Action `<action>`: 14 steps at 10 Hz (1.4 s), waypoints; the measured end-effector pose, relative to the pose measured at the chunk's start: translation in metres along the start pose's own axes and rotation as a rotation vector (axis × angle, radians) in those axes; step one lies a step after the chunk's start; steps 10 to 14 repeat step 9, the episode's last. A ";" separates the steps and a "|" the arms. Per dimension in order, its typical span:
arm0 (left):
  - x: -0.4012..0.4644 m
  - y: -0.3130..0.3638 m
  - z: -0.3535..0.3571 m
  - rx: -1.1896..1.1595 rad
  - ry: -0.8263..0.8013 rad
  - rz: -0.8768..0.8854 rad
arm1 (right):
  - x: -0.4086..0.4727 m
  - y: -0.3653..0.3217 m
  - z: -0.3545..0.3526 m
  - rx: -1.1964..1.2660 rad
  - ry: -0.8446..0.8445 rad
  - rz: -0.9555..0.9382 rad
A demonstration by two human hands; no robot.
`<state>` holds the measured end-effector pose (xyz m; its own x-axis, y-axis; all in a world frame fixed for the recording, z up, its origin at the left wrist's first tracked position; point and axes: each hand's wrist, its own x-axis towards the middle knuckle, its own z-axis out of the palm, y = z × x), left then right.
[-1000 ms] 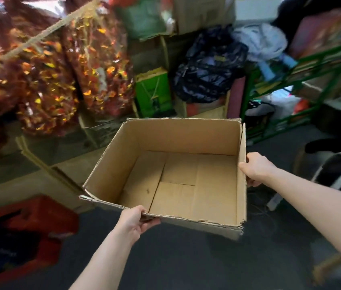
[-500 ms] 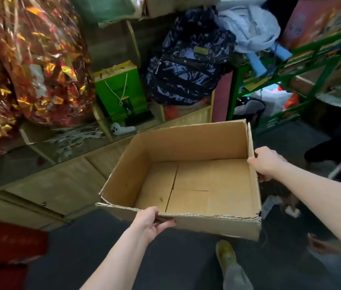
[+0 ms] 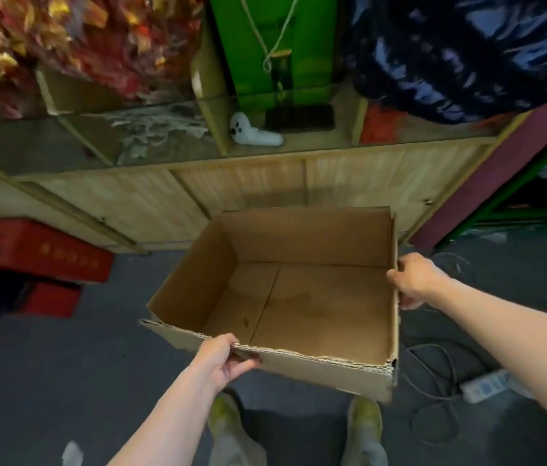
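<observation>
An open, empty cardboard box (image 3: 302, 307) with ragged cut top edges hangs in the air above the dark floor, in front of me. My left hand (image 3: 223, 356) grips the near wall's rim, thumb inside and fingers outside. My right hand (image 3: 413, 280) grips the right wall's rim near the far corner. The box is held roughly level, over my two shoes (image 3: 364, 418).
A glass-topped wooden counter (image 3: 248, 186) stands just beyond the box, with a white toy (image 3: 253, 132) and a green bag (image 3: 272, 45) on it. Red crates (image 3: 33, 250) sit at the left. A power strip (image 3: 490, 386) and cables lie on the floor at the right.
The box has come down and closer to the counter front, still held by both hands. My view has tilted downward, so my shoes and the floor now show.
</observation>
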<state>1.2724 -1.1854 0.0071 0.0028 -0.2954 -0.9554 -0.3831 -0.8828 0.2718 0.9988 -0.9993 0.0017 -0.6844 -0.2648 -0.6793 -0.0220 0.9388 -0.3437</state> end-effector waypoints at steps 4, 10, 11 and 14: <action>0.180 0.063 -0.119 -0.052 0.170 -0.001 | 0.121 -0.118 0.204 0.098 -0.217 -0.011; 0.370 0.104 -0.172 -0.118 0.225 0.049 | 0.233 -0.184 0.379 0.115 -0.134 -0.093; 0.370 0.104 -0.172 -0.118 0.225 0.049 | 0.233 -0.184 0.379 0.115 -0.134 -0.093; 0.370 0.104 -0.172 -0.118 0.225 0.049 | 0.233 -0.184 0.379 0.115 -0.134 -0.093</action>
